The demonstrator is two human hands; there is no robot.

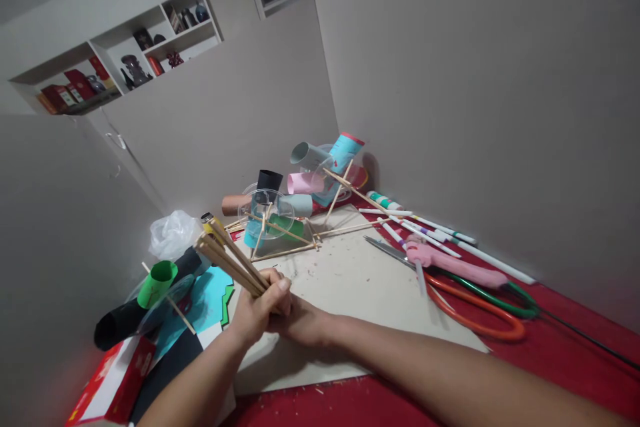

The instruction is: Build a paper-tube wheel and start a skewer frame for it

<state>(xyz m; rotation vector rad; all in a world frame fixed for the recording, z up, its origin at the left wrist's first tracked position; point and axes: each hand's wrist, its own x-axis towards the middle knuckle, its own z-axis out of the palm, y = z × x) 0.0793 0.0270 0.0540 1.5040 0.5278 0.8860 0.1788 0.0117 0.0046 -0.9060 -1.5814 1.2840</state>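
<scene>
A bundle of wooden sticks (235, 267) is gripped over the pale board, slanting up and to the left. My left hand (253, 317) is closed around the lower part of the bundle, its thumb lying across the front. Against it, my right hand (303, 321) is also closed on the bundle's lower end; most of its fingers are hidden behind the left hand. Beyond the hands stands a frame of thin sticks (285, 253) with coloured paper tubes and a clear plastic disc (267, 213). The pale board (345, 280) lies beneath both hands.
To the right lie large orange-and-green-handled scissors (475, 307), a pink glue gun (455, 263) and several white glue sticks (495, 263). Left are a green paper tube (157, 283), black tube (120, 327), coloured paper (205, 300) and a red-white box (113, 380). Walls enclose the table behind.
</scene>
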